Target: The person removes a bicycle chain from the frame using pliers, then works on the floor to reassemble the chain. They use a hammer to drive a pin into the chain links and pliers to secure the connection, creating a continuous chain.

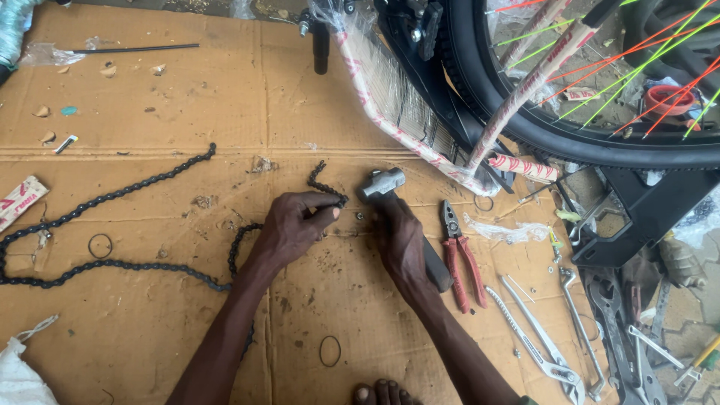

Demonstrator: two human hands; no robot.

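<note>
A long black bicycle chain (112,196) loops across the brown cardboard sheet (225,97). My left hand (292,229) pinches the chain near one end, whose short free part (322,184) curls upward. My right hand (401,240) grips a hammer close behind its grey metal head (380,182), which rests on the cardboard just right of the pinched links. The hammer's dark handle (436,271) sticks out below my palm. Between the two hands lies a small metal piece (360,216).
Red-handled pliers (461,259) lie right of the hammer, with silver wrenches and other tools (555,337) beyond. A bicycle wheel with coloured spokes (600,82) and a wrapped frame (420,127) stand at the top right. Rubber rings (100,245) and my toes (382,391) sit on the cardboard.
</note>
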